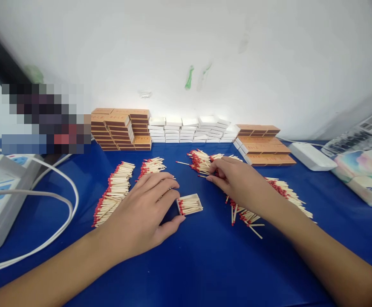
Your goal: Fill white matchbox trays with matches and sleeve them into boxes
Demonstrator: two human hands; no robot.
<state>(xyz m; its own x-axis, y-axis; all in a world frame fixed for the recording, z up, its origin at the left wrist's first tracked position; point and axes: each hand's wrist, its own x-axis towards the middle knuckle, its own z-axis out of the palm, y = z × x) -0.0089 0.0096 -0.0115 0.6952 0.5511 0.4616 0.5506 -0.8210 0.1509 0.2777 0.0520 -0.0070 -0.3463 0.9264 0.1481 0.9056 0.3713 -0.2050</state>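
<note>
A small white matchbox tray [190, 204], partly filled with red-tipped matches, lies on the blue table [198, 264]. My left hand [144, 209] rests on the table just left of it, with thumb and fingers touching the tray's left end. My right hand [238, 181] reaches forward into a heap of loose matches [201, 161], its fingertips pinched on matches there. More loose matches spread out under and right of that hand [288, 194]. Two other heaps [113, 194] lie to the left of my left hand.
Orange matchbox sleeves are stacked at the back left [120, 128] and back right [262, 145], with white inner trays [188, 129] between them against the wall. A white power strip [0, 192] and cables lie at the left. A white adapter [310, 155] and packets sit at the right.
</note>
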